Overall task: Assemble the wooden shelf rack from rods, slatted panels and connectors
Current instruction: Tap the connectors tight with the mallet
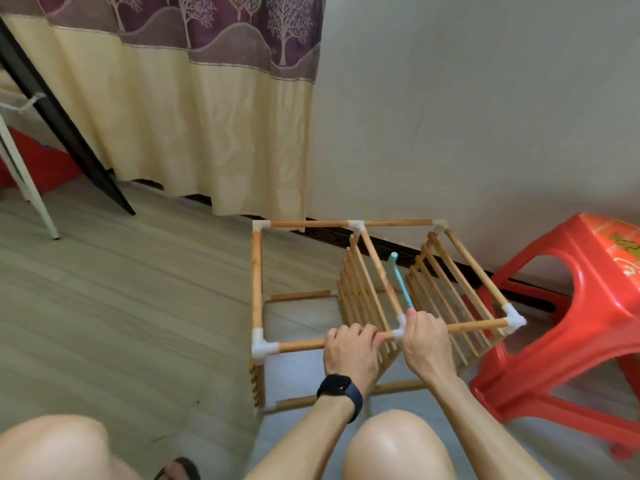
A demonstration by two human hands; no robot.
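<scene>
The wooden shelf rack lies on its side on the floor, its rods joined by white plastic connectors. Two slatted panels stand upright inside it on the right. My left hand, a black watch on its wrist, grips the near top rod just left of a white middle connector. My right hand grips a light-blue tool by its handle right beside that connector; the tool points away over the slats.
A red plastic stool stands close against the rack's right side. A cream and purple curtain and a grey wall lie behind. A black leg and a white leg stand at the left. My knees fill the bottom.
</scene>
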